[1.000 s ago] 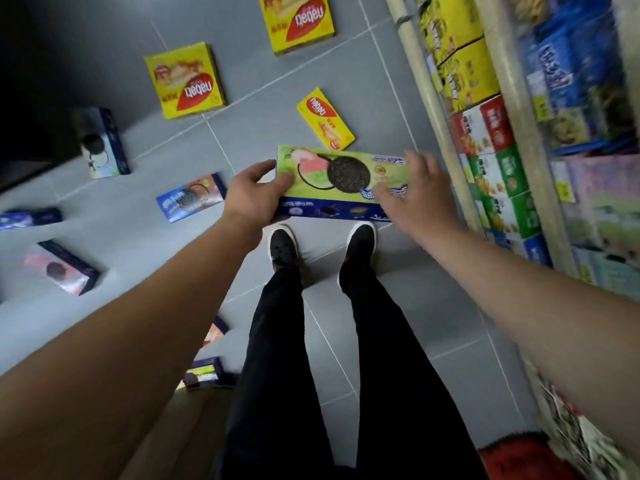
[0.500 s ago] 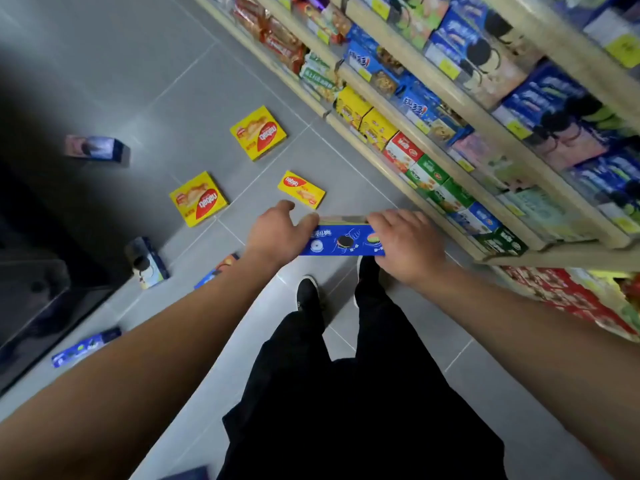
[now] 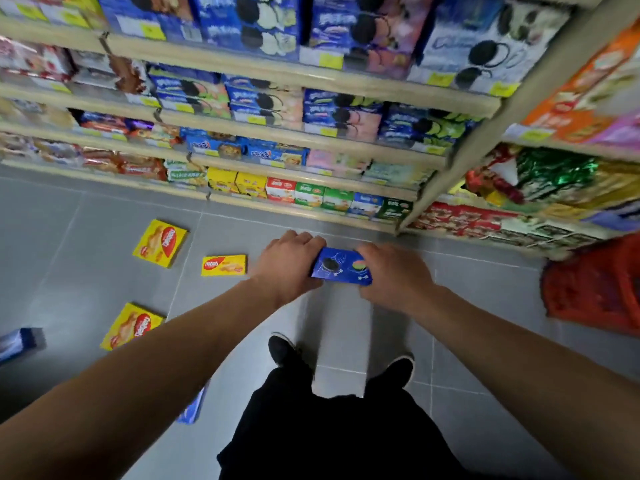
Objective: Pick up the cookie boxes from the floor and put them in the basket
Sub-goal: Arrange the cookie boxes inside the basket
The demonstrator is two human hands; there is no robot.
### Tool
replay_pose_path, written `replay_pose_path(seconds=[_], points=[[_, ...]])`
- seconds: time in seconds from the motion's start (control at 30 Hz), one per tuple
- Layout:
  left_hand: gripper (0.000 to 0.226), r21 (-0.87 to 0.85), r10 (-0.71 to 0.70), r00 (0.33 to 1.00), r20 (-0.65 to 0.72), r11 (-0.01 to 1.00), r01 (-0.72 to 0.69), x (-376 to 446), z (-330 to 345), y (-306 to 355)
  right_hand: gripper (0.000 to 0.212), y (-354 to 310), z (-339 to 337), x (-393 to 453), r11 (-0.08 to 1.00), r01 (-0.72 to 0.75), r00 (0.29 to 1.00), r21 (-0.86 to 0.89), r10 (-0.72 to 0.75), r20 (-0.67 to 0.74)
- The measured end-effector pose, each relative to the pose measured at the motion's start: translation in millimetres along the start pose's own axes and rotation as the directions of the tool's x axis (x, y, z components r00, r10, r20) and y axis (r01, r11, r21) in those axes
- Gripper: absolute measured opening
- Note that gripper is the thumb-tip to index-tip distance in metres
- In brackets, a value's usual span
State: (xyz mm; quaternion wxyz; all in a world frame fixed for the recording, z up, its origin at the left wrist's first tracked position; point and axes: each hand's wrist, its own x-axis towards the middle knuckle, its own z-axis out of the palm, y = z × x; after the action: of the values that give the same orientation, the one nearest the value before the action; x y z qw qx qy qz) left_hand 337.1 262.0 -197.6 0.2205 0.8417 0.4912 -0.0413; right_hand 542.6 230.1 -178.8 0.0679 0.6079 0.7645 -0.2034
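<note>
Head view: both arms reach forward over the grey floor (image 3: 346, 341). The left hand (image 3: 287, 263) and the right hand (image 3: 394, 275) grip one blue box (image 3: 341, 270) between them, fingers curled over its far edge, one hand at each end. The box is held off the floor, its narrow blue side with a dark cookie print facing the camera.

Left of the left hand, three yellow boxes lie flat on the floor: a small one (image 3: 224, 265) nearest, a larger one (image 3: 160, 242) beyond it, and another (image 3: 132, 326) nearer the person. Further left, a blurred blue box (image 3: 19, 342) sits at the frame edge, and another blue box (image 3: 194, 407) shows below the left forearm.

Right of the right hand, well apart, the red basket (image 3: 595, 289) sits on the floor. Beyond both hands, shelves (image 3: 294, 187) packed with boxes fill the upper frame. Below the hands are two black shoes (image 3: 282, 349).
</note>
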Motion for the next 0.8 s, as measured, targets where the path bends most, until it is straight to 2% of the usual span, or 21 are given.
replay_pose_path(seconds=[0.2, 0.47, 0.67, 0.8], points=[[0.051, 0.04, 0.175, 0.984, 0.027, 0.984, -0.176, 55.6, 9.9, 124.6, 0.053, 112.1, -5.3, -80.8, 0.983, -0.159, 0.984, 0.092, 0.165, -0.073], [0.054, 0.092, 0.31, 0.948, 0.07, 0.944, -0.316, 125.5, 47.5, 302.7, 0.046, 273.9, -2.9, -188.6, 0.933, -0.293, 0.938, 0.207, 0.323, -0.128], [0.052, 0.123, 0.444, 0.881, 0.165, 0.877, -0.465, 185.2, 67.9, 409.0, 0.041, 363.1, -3.4, -250.1, 0.863, -0.415, 0.877, 0.288, 0.464, -0.124], [0.049, 0.113, 0.579, 0.791, 0.196, 0.788, -0.605, 236.9, 84.0, 486.7, 0.042, 430.4, -3.7, -286.6, 0.791, -0.496, 0.814, 0.358, 0.567, -0.126]])
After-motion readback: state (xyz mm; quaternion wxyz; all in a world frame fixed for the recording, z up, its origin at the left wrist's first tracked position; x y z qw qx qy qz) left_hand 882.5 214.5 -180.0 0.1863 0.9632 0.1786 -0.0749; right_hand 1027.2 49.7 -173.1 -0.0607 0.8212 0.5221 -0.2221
